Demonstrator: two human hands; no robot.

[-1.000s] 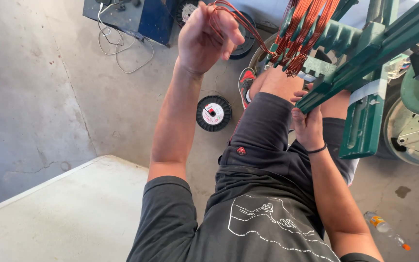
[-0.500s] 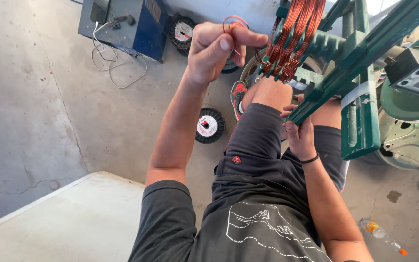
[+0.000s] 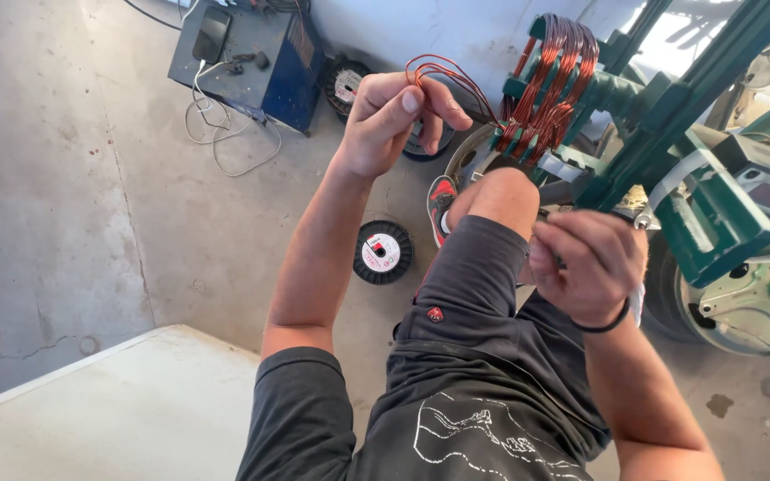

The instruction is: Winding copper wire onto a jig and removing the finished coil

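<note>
My left hand [image 3: 394,120] is raised and pinches a loop of thin copper wire [image 3: 443,69]. That loop runs right to the bundles of copper wire coils [image 3: 556,85] wound on a green winding machine [image 3: 710,209]. My right hand [image 3: 585,263] hovers beside my raised knee [image 3: 496,191], just below the machine's frame. Its fingers are curled together, and I cannot see anything between them. A black band sits on that wrist.
On the concrete floor, a black wire spool [image 3: 383,252] lies by my shoe [image 3: 441,200]. A blue metal box [image 3: 251,53] with a phone [image 3: 211,34] and white cable stands at the back. A pale slab [image 3: 109,410] fills the lower left.
My right hand has come away from the machine's green frame and now sits lower, beside my knee. My left hand keeps its pinch on the wire loop, slightly lower in view.
</note>
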